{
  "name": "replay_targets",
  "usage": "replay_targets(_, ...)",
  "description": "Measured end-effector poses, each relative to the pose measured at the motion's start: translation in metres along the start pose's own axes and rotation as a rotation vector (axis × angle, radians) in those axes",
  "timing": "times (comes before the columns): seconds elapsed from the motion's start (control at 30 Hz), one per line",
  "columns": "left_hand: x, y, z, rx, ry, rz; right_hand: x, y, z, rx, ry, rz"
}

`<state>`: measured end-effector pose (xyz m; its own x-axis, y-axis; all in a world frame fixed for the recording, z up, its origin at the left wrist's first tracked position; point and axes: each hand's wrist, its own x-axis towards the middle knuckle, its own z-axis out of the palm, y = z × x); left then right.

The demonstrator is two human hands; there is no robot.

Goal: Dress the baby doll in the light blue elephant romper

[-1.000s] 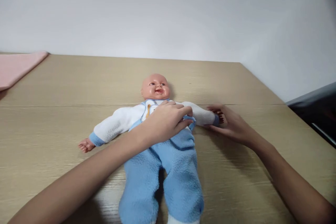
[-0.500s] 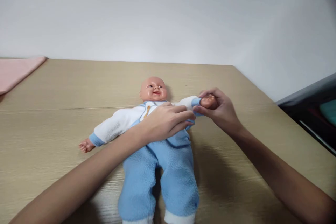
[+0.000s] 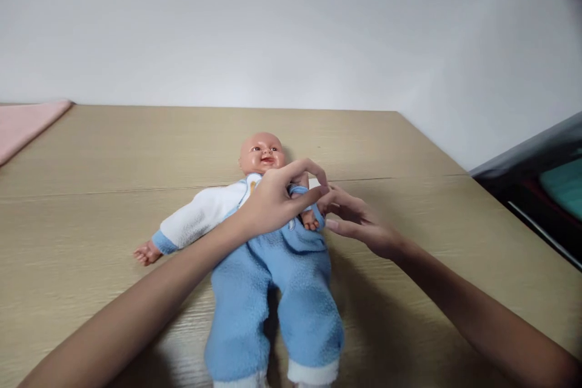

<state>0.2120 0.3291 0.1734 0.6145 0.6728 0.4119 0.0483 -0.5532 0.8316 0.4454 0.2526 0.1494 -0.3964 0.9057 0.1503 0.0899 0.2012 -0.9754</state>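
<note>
Nearest, at bottom centre, the doll's blue trousers (image 3: 309, 315) lie flat. The doll (image 3: 273, 254) rests on its back on the wooden table (image 3: 431, 267), in the middle of the frame. At centre, the left hand (image 3: 284, 197) has thumb and forefinger drawn close together at a blue strap (image 3: 317, 216); whether they pinch it cannot be told. The right hand (image 3: 359, 218), right of centre, has thumb and fingers moderately parted beside the strap. The doll's hand (image 3: 310, 220) sits within the strap's loop. In my judgement, the loop is best held wide, the doll's wrist supported and the fabric not dragged. No container is noted. Farther off, upper left, lies pink cloth (image 3: 30, 127).
</note>
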Motion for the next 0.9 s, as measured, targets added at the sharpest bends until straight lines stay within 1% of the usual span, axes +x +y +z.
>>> replay_targets(0.07, 0.001, -0.002, 0.002, 0.031, -0.114, -0.049, -0.003, 0.001, 0.006, 0.094, 0.034, 0.035)
replay_targets(0.13, 0.002, -0.004, 0.003, 0.06, -0.182, -0.068, -0.004, 0.004, 0.012, 0.202, 0.079, 0.065)
replay_targets(0.2, 0.001, -0.005, 0.002, 0.093, -0.2, -0.07, -0.007, 0.007, 0.016, 0.293, 0.121, 0.081)
replay_targets(0.27, 0.0, -0.005, 0.0, 0.104, -0.207, -0.064, -0.009, 0.008, 0.016, 0.301, 0.142, 0.076)
replay_targets(0.33, 0.0, -0.004, -0.002, 0.077, -0.223, -0.063, -0.011, 0.005, 0.015, 0.205, 0.121, 0.055)
replay_targets(0.43, -0.001, -0.003, -0.004, 0.001, -0.22, -0.052, -0.013, -0.005, 0.015, -0.08, 0.087, 0.024)
replay_targets(0.47, -0.001, -0.004, -0.004, -0.019, -0.207, -0.044, -0.013, -0.007, 0.016, -0.144, 0.104, 0.02)
replay_targets(0.5, -0.001, -0.004, -0.004, -0.032, -0.193, -0.037, -0.013, -0.009, 0.018, -0.158, 0.133, 0.024)
replay_targets(0.53, -0.001, -0.004, -0.004, -0.036, -0.183, -0.033, -0.013, -0.009, 0.019, -0.126, 0.168, 0.032)
replay_targets(0.6, -0.001, -0.005, -0.003, -0.017, -0.18, -0.033, -0.012, -0.008, 0.023, 0.019, 0.241, 0.064)
replay_targets(0.67, -0.002, -0.006, -0.003, 0.017, -0.199, -0.029, -0.01, -0.005, 0.024, 0.126, 0.307, 0.111)
replay_targets(0.73, -0.002, -0.006, -0.002, 0.041, -0.221, -0.015, -0.008, -0.003, 0.025, 0.185, 0.349, 0.17)
replay_targets(0.83, -0.003, -0.005, -0.004, 0.042, -0.241, 0.009, -0.005, -0.004, 0.024, 0.34, 0.352, 0.245)
replay_targets(0.9, -0.003, -0.004, -0.006, 0.051, -0.248, 0.012, -0.003, -0.006, 0.024, 0.435, 0.331, 0.264)
